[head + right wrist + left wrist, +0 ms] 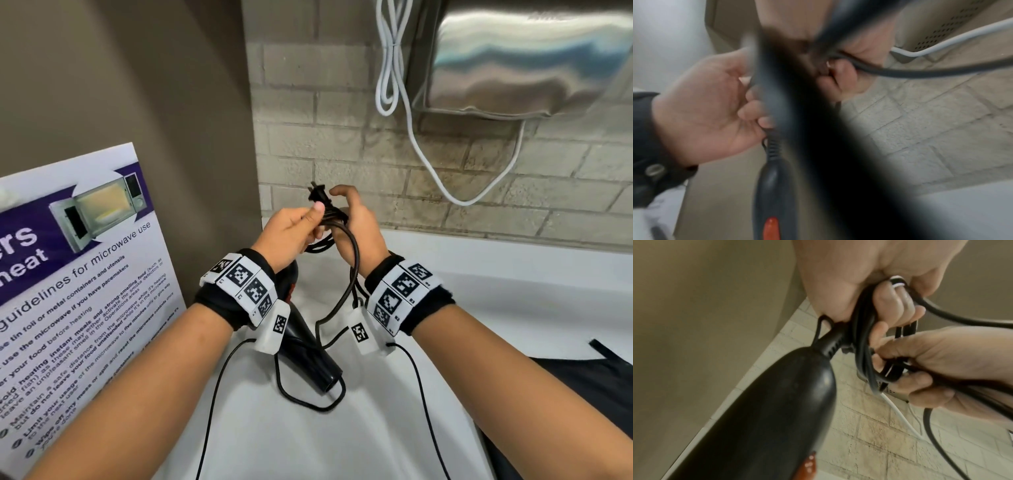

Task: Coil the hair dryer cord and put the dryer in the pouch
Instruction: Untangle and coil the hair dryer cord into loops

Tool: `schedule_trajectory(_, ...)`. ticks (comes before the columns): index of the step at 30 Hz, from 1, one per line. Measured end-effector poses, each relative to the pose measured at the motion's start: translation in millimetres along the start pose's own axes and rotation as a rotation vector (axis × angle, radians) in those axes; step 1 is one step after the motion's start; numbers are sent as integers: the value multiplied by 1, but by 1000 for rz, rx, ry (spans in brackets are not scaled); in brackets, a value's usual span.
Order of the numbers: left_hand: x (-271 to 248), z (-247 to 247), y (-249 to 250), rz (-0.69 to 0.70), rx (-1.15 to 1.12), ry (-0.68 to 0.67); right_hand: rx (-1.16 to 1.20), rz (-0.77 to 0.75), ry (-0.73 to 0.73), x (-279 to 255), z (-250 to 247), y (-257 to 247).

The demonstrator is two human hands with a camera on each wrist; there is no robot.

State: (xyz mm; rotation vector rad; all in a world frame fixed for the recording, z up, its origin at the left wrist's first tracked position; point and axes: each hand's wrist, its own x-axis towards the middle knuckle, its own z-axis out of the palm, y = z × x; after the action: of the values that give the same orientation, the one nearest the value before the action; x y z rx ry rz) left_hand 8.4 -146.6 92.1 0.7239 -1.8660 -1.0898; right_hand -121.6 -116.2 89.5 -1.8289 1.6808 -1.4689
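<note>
Both hands hold the black cord (337,219) bunched in loops above the white counter (496,294). My left hand (291,233) pinches the bundle with thumb on top, just under the plug (317,195), which sticks up. My right hand (356,222) curls round the loops from the right, index finger lifted. The black hair dryer (305,346) slants down under my left wrist, nozzle toward the counter. In the left wrist view its handle (766,410) ends at the left hand (869,280), opposite the right hand (941,366). The right wrist view shows the orange switch (771,227).
A microwave poster (78,281) leans on the left wall. A steel wall unit (524,58) with a hanging white cable (424,154) is on the brick wall above. Dark fabric with a strap (603,373), possibly the pouch, lies at the right edge.
</note>
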Motion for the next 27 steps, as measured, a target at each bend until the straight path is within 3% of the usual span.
schedule_trajectory(5,2,0,6,-117,-51,119,190,-52,107,-9,4,-5)
schedule_trajectory(11,6,0,12,-183,-162,299,65,-230,-11,-17,-5,-5)
schedule_trajectory(17,6,-4,15,-230,-326,400,-184,101,-251,-41,-35,35)
schedule_trajectory(20,5,2,15,-217,-311,381,-125,234,-303,-49,-43,34)
schedule_trajectory(23,5,10,18,-208,-286,328,43,269,-260,-46,-38,24)
schedule_trajectory(27,6,16,21,-201,-250,288,156,347,-330,-36,-22,11)
